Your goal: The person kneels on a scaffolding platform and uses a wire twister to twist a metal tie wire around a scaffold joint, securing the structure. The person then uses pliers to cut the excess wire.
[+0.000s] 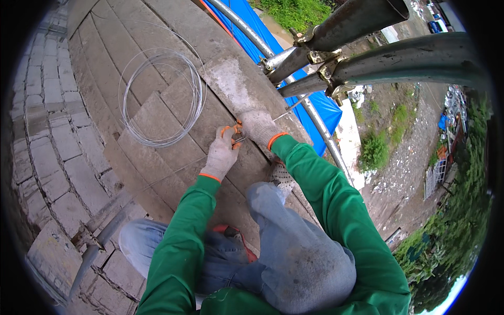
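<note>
My two hands wear pale knit gloves with orange fingertips and cuffs, and they meet over the wooden planks. My left hand (221,150) is closed, pinching a thin metal wire (191,164) that trails down to the left across the boards. Right beside it, my right hand (257,127) is closed with its fingertips against the left ones, on the same wire; its grip is partly hidden. A short bright metal piece shows between the hands. To the left of them, a loose coil of silvery wire (195,100) lies on the planks.
I crouch on a plank platform (157,23). Scaffold pipes (399,62) with clamps (326,71) rise at the right, by a blue tarp (326,110). Beyond that edge, ground with weeds and debris lies far below. A block wall (55,147) stands at the left.
</note>
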A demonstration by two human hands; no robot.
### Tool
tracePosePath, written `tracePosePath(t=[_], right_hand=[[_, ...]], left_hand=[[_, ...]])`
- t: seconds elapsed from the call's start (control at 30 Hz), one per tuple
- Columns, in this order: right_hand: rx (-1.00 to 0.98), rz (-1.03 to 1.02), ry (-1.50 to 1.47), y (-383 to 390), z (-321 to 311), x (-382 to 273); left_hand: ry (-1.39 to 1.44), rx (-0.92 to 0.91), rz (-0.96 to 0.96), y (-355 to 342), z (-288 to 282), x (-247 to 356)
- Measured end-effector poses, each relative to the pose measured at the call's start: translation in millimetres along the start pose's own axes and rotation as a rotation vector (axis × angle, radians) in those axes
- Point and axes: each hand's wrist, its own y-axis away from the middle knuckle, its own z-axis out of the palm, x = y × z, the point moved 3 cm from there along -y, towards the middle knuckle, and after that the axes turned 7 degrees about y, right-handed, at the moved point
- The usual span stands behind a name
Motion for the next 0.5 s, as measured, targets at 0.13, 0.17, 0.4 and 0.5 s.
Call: tracePosePath(t=[0.13,0.17,0.4,0.5], right_hand=[[0.052,-0.001,-0.027,10,7,-1],[0.103,-0.010,-0.029,12,12,2],[0.011,0.024,-0.009,7,19,-2],[0.000,-0.100,-0.094,19,2,-5]], left_hand=[[-0.019,0.042,0.054,-3,-5,3],[-0.030,0.012,0.119,-6,-6,8],[-0.165,-0.153,0.186,-15,-10,-5],[-0.219,-0.170,0.155,-10,-12,-10]])
